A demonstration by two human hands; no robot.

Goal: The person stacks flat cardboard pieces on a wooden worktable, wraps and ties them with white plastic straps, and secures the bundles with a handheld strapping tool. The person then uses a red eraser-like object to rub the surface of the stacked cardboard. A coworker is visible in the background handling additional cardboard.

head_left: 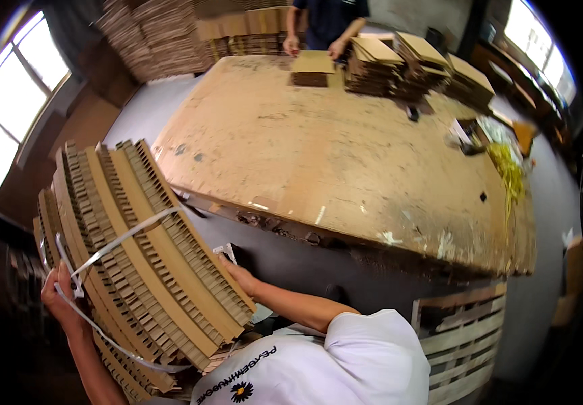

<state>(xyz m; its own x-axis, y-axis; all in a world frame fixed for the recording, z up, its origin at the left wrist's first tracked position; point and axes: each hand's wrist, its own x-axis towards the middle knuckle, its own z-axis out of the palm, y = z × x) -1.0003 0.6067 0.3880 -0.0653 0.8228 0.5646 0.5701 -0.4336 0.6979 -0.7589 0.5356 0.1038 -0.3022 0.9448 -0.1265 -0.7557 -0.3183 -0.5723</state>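
Note:
A large bundle of slotted brown cardboard strips (146, 270) stands tilted at the left, close against my body. A white strap (128, 234) runs across its upper face, and a loose length hangs down the near left side. At the bundle's left edge my left hand (59, 295) is closed around the white strap. My right hand (239, 275) grips the bundle's right side, with its fingertips partly hidden by the cardboard.
A big worn wooden table (291, 148) fills the middle. Across it, a person (328, 27) handles a cardboard stack (313, 67) beside other stacks (372, 64). Yellow strapping (506, 165) lies at the right. A slatted pallet (463, 337) is at the lower right.

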